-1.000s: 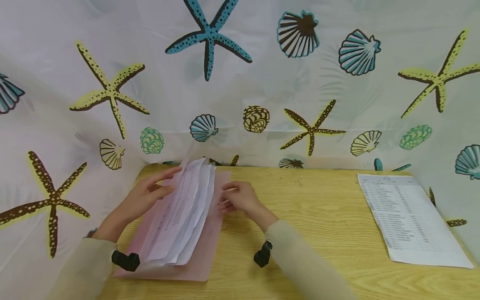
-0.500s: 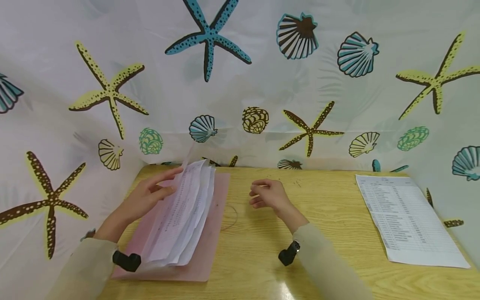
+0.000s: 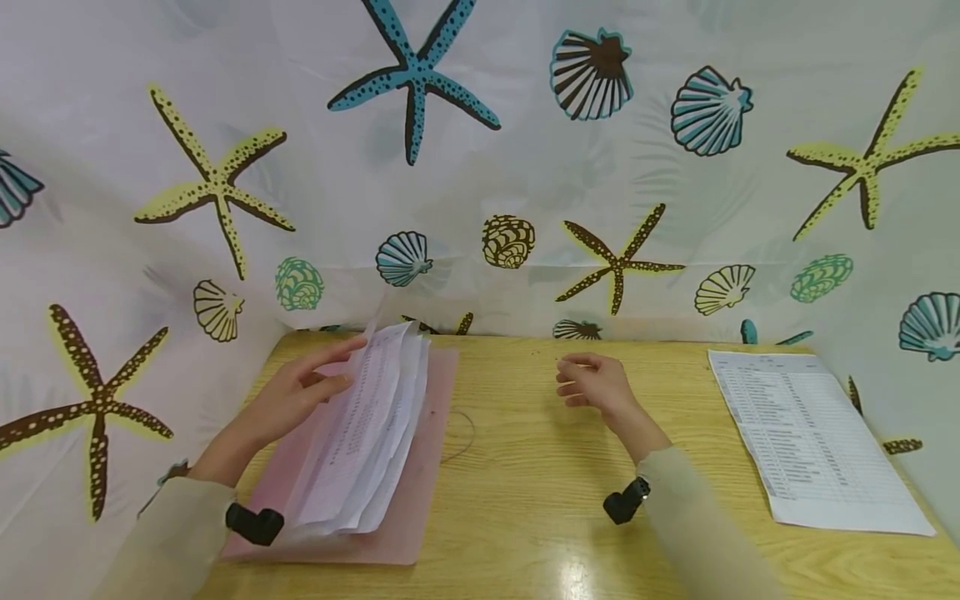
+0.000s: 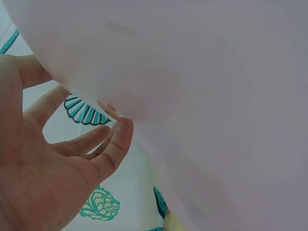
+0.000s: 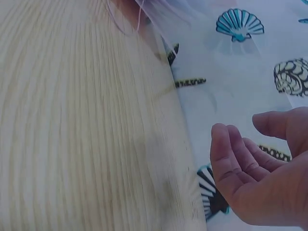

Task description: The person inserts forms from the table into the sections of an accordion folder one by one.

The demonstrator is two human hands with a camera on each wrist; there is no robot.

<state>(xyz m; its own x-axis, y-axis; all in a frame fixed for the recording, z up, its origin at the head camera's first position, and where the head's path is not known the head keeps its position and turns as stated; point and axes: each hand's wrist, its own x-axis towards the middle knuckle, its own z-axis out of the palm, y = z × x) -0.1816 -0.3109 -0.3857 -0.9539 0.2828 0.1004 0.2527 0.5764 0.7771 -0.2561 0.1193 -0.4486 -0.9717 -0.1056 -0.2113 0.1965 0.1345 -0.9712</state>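
A pink folder point(image 3: 431, 467) lies at the table's left side, its translucent cover raised. Printed sheets point(image 3: 367, 433) inside it fan out along their right edges. At the cover's upper edge, my left hand point(image 3: 292, 392) holds it up with the fingers. In the left wrist view the cover point(image 4: 207, 96) fills most of the picture and hides some of that hand's fingertips. My right hand point(image 3: 600, 387) is over the table to the right of the folder, fingers loosely bent, holding nothing. The right wrist view shows a gap between its thumb and fingers point(image 5: 224, 159).
A printed sheet point(image 3: 813, 442) lies on the right side of the wooden table point(image 3: 525, 483). A thin cord point(image 3: 472, 433) loops out from the folder's right edge. A white curtain point(image 3: 480, 183) with starfish and shells surrounds the table's back and sides.
My right hand has left the folder's right edge and moved right across the table. The thin cord shows at that edge. My left hand and the raised cover have stayed nearly still.
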